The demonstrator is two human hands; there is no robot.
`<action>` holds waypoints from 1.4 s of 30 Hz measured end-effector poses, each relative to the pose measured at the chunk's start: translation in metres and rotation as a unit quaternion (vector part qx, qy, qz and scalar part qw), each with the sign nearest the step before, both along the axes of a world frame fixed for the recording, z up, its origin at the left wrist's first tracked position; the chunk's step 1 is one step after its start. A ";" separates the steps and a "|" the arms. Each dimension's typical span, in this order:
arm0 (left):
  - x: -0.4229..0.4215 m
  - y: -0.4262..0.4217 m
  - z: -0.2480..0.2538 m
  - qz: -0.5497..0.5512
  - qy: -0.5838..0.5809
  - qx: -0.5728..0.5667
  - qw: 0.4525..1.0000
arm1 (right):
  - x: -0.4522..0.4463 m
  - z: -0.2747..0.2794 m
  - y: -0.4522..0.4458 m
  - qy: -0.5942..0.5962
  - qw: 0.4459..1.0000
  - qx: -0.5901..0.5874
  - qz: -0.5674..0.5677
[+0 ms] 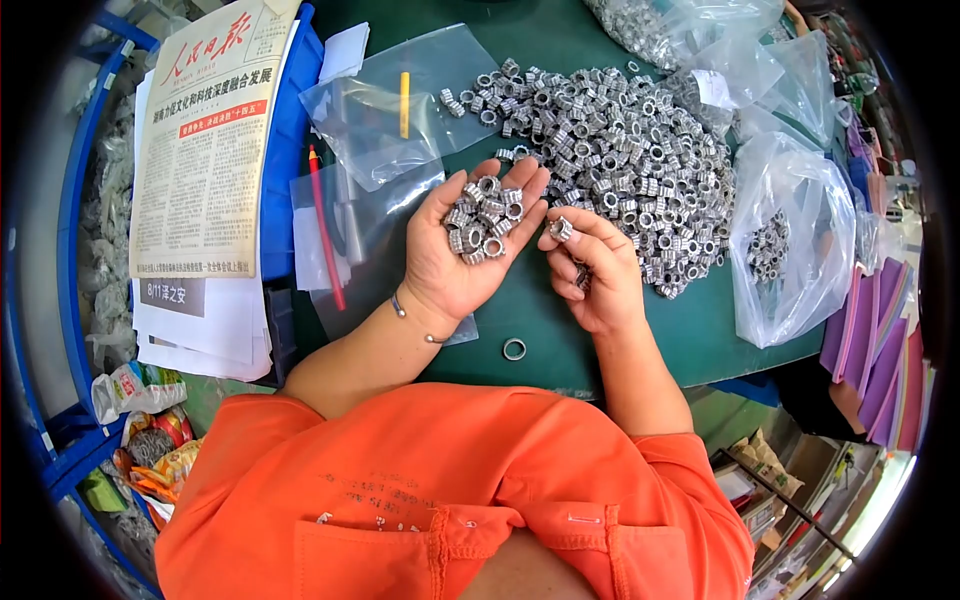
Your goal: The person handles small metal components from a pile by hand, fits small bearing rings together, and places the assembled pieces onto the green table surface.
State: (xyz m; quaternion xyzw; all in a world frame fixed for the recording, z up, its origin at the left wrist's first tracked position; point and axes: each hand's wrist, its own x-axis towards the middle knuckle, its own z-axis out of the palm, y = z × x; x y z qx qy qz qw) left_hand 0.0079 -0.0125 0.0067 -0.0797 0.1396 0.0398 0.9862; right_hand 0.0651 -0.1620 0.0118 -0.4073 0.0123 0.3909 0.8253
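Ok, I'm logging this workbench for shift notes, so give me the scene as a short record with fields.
Left hand: palm up, cupping a handful of metal rings
Right hand: pinching a single ring
Main pile: many similar rings, beyond the hands
Loose ring: alone near the table edge
Left side: newspaper, red pen
Right side: clear bag, rings inside

Left hand (438,262) cups metal rings (487,220); right fingers (604,252) pinch single ring (561,229).
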 end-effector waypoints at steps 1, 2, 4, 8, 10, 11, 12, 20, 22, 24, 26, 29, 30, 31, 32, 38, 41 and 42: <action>0.000 0.000 0.000 0.000 -0.001 0.000 1.000 | 0.001 0.000 -0.001 -0.001 1.000 0.000 0.000; 0.000 0.000 0.000 -0.001 0.000 0.007 1.000 | 0.002 0.001 -0.001 0.011 1.000 0.013 0.007; 0.000 0.000 0.001 0.000 -0.001 0.014 1.000 | 0.002 0.001 -0.001 0.020 0.999 0.025 0.017; 0.000 0.000 0.000 -0.004 0.000 0.006 1.000 | -0.002 -0.001 0.000 -0.036 0.999 0.008 0.027; 0.000 0.000 0.001 -0.001 -0.004 0.006 1.000 | -0.001 -0.002 0.000 -0.018 0.998 0.047 0.023; 0.000 0.000 0.002 -0.002 0.000 0.002 1.000 | 0.000 0.000 0.000 -0.022 0.998 0.045 0.026; 0.000 0.000 0.002 -0.004 0.003 -0.004 1.000 | 0.000 0.002 -0.001 0.004 0.997 0.070 0.029; -0.001 0.000 0.000 -0.002 -0.005 -0.013 1.000 | -0.008 0.008 -0.006 0.034 0.995 0.085 0.026; -0.002 0.000 -0.001 -0.001 -0.006 -0.015 1.000 | -0.010 0.006 -0.007 0.042 0.994 0.098 0.023; -0.001 0.000 -0.003 -0.002 -0.006 -0.017 1.000 | -0.010 0.006 -0.008 0.037 0.994 0.101 0.029; -0.002 0.000 -0.003 -0.011 -0.023 -0.010 1.000 | -0.012 0.007 -0.009 0.033 0.993 0.105 0.035; -0.002 0.000 -0.003 -0.010 -0.026 -0.009 1.000 | -0.013 0.007 -0.007 0.025 0.994 0.102 0.039; -0.002 0.000 -0.003 -0.012 -0.027 -0.014 0.999 | -0.014 0.007 -0.005 0.036 0.991 0.127 0.028; -0.002 0.000 -0.003 -0.011 -0.024 -0.010 1.000 | -0.015 0.008 -0.003 0.046 0.987 0.151 0.017; -0.002 0.001 -0.003 -0.010 -0.026 -0.006 1.000 | -0.017 0.013 0.000 0.016 0.993 0.116 -0.002; -0.002 -0.003 -0.007 -0.018 -0.042 0.024 0.999 | -0.026 0.011 0.021 -0.543 0.801 -0.252 -0.005; -0.001 -0.003 -0.007 -0.012 -0.027 0.035 0.999 | -0.027 0.010 0.026 -0.656 0.708 -0.260 -0.009; -0.001 -0.003 -0.009 -0.007 -0.026 0.031 0.999 | -0.026 0.010 0.026 -0.657 0.708 -0.258 -0.022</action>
